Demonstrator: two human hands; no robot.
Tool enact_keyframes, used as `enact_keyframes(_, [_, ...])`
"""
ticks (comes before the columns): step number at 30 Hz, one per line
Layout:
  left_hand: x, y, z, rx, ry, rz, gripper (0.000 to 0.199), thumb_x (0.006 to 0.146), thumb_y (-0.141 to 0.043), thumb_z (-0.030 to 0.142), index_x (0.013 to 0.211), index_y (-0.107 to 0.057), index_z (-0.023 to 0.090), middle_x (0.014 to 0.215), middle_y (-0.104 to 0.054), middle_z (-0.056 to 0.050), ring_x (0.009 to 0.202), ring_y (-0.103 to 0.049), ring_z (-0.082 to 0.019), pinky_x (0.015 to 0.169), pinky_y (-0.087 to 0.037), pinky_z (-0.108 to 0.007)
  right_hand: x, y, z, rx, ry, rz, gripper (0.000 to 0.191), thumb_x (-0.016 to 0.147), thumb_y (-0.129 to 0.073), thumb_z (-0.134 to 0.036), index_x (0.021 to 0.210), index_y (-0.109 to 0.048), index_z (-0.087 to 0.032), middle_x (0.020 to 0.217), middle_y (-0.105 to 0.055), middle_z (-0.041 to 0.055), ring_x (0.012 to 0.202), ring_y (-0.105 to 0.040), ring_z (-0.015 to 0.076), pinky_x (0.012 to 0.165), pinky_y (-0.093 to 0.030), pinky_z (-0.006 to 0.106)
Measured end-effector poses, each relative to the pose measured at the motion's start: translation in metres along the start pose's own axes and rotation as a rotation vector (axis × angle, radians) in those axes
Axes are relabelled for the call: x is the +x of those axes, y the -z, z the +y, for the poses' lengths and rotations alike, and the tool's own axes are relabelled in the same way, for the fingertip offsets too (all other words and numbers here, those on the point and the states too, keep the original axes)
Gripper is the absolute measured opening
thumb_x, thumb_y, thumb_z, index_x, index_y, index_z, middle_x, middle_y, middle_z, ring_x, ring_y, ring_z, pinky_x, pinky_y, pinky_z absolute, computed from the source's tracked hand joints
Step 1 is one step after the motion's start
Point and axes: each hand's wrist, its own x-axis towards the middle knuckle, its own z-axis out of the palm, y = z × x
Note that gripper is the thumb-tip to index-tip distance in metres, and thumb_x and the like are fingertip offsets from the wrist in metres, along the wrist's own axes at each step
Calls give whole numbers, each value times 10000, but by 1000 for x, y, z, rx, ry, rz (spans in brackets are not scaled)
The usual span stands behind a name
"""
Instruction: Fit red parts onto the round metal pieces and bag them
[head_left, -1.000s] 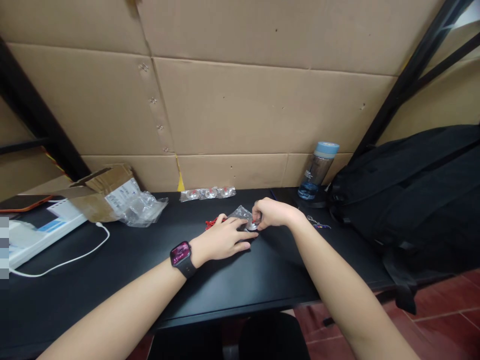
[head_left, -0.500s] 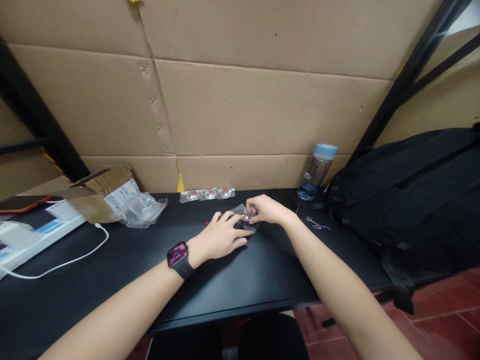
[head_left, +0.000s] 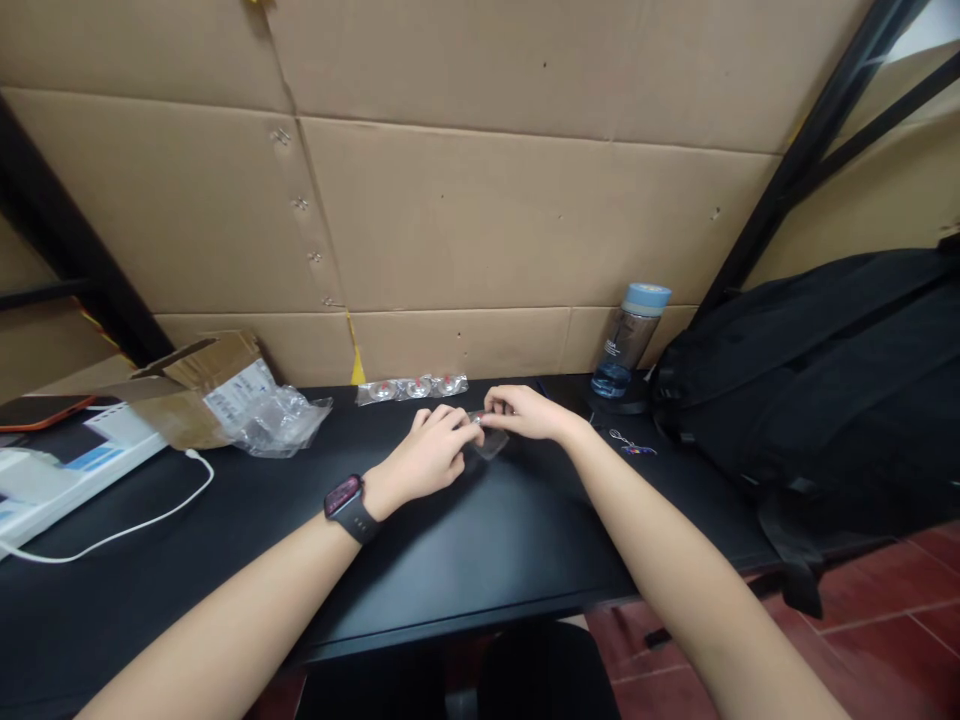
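A small clear plastic bag (head_left: 492, 444) lies on the black table between my hands; something small and partly red shows at its upper edge, mostly hidden by fingers. My left hand (head_left: 433, 455), wearing a black watch (head_left: 351, 506), has its fingers bent, thumb and index closed at the bag's left edge. From the right, my right hand (head_left: 525, 412) pinches the bag's upper edge between curled fingers and thumb. Behind them, a strip of clear packets (head_left: 412, 388) with round, red-centred pieces rests along the cardboard wall.
An opened cardboard box (head_left: 196, 395) and crumpled clear plastic (head_left: 281, 420) sit at the left, near a white power strip (head_left: 90, 470) with a cable. A blue-capped bottle (head_left: 630, 340), a keychain (head_left: 636, 447) and a black backpack (head_left: 825, 390) occupy the right side.
My left hand has drawn its spread fingers together at the bag's edge. My right hand has shifted slightly left and stays on the bag. The view has moved a little.
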Motion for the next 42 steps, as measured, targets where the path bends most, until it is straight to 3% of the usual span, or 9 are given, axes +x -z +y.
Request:
enact_keyframes(3, [5, -6, -5, 47, 100, 79, 273, 872, -629, 186, 1137, -610, 248, 1144, -631, -82, 1112, -503, -278, 897, -346, -414, -5, 11, 7, 20, 25, 3, 67, 896, -584, -165, 932, -641, -165, 830, -622, 4, 733, -539, 133, 682, -376, 227])
enact_keyframes(7, [12, -12, -10, 11, 150, 91, 90, 901, -665, 281, 984, -660, 248, 1080, -682, -65, 1107, -520, -281, 907, -316, -434, -6, 8, 10, -42, 58, -63, 319, 665, -805, -122, 949, -672, -177, 856, -594, -8, 736, -527, 133, 666, -375, 218])
enact_keyframes(11, [13, -13, -15, -111, 237, 88, 114, 935, -614, 306, 868, -686, 248, 1012, -712, -39, 1101, -533, -264, 935, -293, -451, -5, 5, 10, 18, 98, -81, 70, 790, -748, -223, 821, -709, -175, 819, -609, 8, 747, -560, 140, 676, -395, 226])
enact_keyframes(21, [22, -15, -18, -246, 554, 66, 324, 974, -473, 414, 812, -685, 231, 1125, -683, -50, 1161, -504, -299, 939, -363, -465, -1, 4, 19, 288, -129, 38, 116, 841, -623, -245, 801, -689, -159, 750, -733, 28, 681, -645, 147, 636, -447, 227])
enact_keyframes(24, [24, -20, -17, -143, 530, 57, 357, 980, -468, 404, 777, -699, 222, 1132, -662, -71, 1166, -476, -314, 944, -363, -485, 2, -6, 19, 235, -187, 104, 59, 754, -666, -149, 809, -672, -166, 715, -723, 14, 675, -658, 150, 632, -445, 217])
enact_keyframes(30, [20, -20, -11, 42, 425, 144, 188, 968, -504, 317, 1035, -655, 226, 1194, -631, -114, 1213, -443, -338, 966, -342, -516, 5, -26, 18, 9, -168, 164, 452, 739, -671, -88, 1163, -581, -216, 715, -668, -36, 632, -592, 133, 632, -399, 214])
enact_keyframes(35, [16, -18, -7, 35, 154, 83, 351, 951, -430, 129, 1216, -602, 281, 1302, -641, -64, 1324, -404, -282, 995, -308, -481, 9, -29, 19, -159, -14, 177, 261, 773, -665, -76, 997, -681, -207, 1007, -641, 53, 911, -603, 184, 775, -425, 253])
enact_keyframes(39, [15, -21, -8, -22, 149, -7, 313, 1029, -373, 310, 1205, -631, 283, 1223, -698, -68, 1296, -435, -303, 991, -294, -500, 8, -24, 18, -147, 107, 50, 352, 751, -566, 34, 958, -737, -195, 1015, -678, 61, 988, -596, 201, 899, -421, 294])
enact_keyframes(42, [15, -22, -11, -63, 162, -44, 350, 1025, -391, 445, 1242, -619, 291, 1214, -707, -68, 1266, -460, -322, 976, -296, -507, 5, -22, 12, -166, 80, -44, 391, 745, -665, -57, 1101, -728, -207, 1106, -707, 76, 1043, -578, 250, 930, -402, 360])
